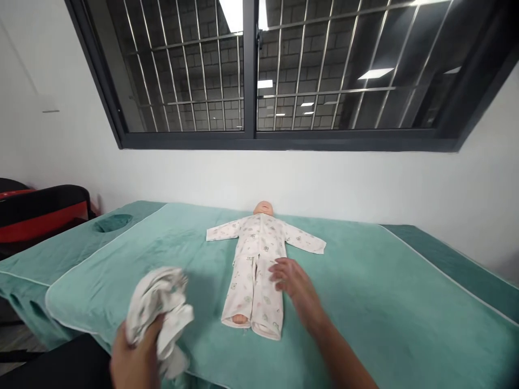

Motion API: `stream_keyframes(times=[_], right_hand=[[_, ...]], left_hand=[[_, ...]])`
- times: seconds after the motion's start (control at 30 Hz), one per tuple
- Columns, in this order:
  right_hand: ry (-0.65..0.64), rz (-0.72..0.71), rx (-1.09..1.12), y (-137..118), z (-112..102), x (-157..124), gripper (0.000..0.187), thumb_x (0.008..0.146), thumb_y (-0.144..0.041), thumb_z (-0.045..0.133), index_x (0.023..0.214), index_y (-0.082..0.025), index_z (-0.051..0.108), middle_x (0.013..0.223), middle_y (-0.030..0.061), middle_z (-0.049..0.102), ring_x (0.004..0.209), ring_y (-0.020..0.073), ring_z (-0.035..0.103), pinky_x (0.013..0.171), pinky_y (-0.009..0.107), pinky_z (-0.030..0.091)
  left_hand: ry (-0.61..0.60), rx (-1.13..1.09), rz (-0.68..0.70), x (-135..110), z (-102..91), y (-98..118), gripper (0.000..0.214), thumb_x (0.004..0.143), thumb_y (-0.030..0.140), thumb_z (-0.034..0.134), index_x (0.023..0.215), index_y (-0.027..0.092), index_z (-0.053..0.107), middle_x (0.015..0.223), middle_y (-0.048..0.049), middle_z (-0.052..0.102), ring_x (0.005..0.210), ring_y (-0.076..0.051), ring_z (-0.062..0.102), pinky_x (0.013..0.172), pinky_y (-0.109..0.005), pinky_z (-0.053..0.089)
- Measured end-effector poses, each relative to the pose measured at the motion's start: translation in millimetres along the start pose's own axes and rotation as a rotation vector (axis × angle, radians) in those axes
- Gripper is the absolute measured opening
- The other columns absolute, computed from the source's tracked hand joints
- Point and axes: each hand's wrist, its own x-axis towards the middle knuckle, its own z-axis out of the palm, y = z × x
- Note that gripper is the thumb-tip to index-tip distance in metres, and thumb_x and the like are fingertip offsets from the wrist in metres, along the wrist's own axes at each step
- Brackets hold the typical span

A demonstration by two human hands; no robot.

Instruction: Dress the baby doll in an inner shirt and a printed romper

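Observation:
A baby doll (264, 207) lies on its back on the green-covered bed, its head toward the wall. It wears a white patterned long-sleeved top (259, 233) and matching trousers (265, 302), with one foot showing inside a trouser leg. Bunched white cloth (158, 302), perhaps a garment, is gripped in my left hand (138, 346) at the lower left, above the bed. My right hand (294, 286) is beside the doll's upper trouser leg, fingers curved and apart, holding nothing. Whether its fingertips touch the trousers I cannot tell.
The green bed cover (365, 302) spreads to both sides, with a round face hole (114, 222) at the left. A black and red chair or bag (44, 213) stands at the far left. Behind the bed rises a white wall (194, 175) with a barred window (251, 141).

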Motion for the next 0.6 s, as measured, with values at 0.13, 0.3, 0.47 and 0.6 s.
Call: stream_keyframes(times=[0.13,0.3,0.47,0.6], right_hand=[[-0.272,-0.106,-0.114,-20.8,35.7,-5.6,0.074,0.08,-0.047,0.069,0.144,-0.037,0.034,0.152,0.0064,0.036,0.137,0.0256,0.039,0.104,0.045,0.041],[-0.181,-0.234,-0.251,-21.4,49.0,3.2,0.113,0.063,-0.036,0.083,0.152,-0.033,0.014,0.156,0.0075,0.028,0.141,0.0267,0.031,0.112,0.046,0.032],[0.084,-0.312,-0.237,-20.2,49.6,6.5,0.096,0.069,-0.027,0.076,0.149,-0.026,0.024,0.146,0.0105,0.043,0.131,0.0266,0.046,0.11,0.042,0.036],[0.111,-0.349,-0.307,-28.5,40.1,4.5,0.077,0.07,-0.023,0.071,0.14,-0.025,0.038,0.141,0.0088,0.048,0.128,0.0253,0.047,0.11,0.04,0.036]], left_hand=[[-0.271,-0.45,-0.047,-13.3,67.4,86.5,0.059,0.075,0.046,0.066,0.127,0.02,0.054,0.111,-0.0061,0.07,0.098,-0.028,0.067,0.08,-0.039,0.055],[-0.811,-0.931,-0.208,-37.3,109.5,151.9,0.064,0.077,0.045,0.067,0.133,0.017,0.053,0.115,-0.0116,0.07,0.103,-0.027,0.067,0.093,-0.04,0.051],[-0.954,-0.867,-0.092,-50.6,109.7,149.4,0.052,0.087,0.049,0.056,0.132,0.022,0.055,0.127,-0.0086,0.064,0.126,-0.026,0.053,0.107,-0.04,0.041],[-0.858,-0.657,0.0,-47.9,99.0,136.6,0.048,0.085,0.048,0.059,0.127,0.025,0.059,0.135,-0.0055,0.057,0.131,-0.026,0.047,0.107,-0.037,0.04]])
